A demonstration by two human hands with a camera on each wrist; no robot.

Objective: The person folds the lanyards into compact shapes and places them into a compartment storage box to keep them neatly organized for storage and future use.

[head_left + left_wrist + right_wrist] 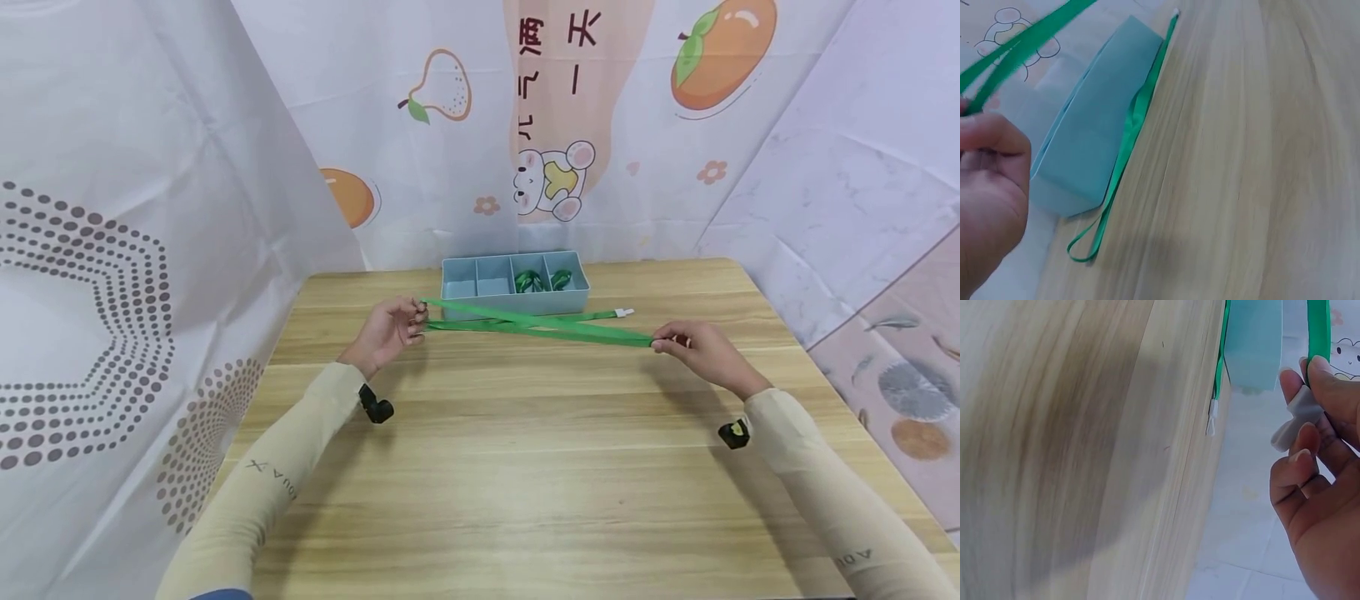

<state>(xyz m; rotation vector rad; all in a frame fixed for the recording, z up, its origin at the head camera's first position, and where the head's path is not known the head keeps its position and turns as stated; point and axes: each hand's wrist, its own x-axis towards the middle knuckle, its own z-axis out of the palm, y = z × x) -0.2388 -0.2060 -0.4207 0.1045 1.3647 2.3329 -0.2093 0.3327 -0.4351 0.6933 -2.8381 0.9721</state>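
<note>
From the head, the left hand [390, 331] and right hand [701, 350] each pinch an end of a green strap [540, 327] above the tabletop [525, 467]. A second strap [592, 316] lies by the box [514, 285] at 12 o'clock.

The left wrist view cuts off the pinching fingers [991, 134].

In the right wrist view, fingers [1329, 381] pinch the strap's grey clip [1297, 419].
</note>
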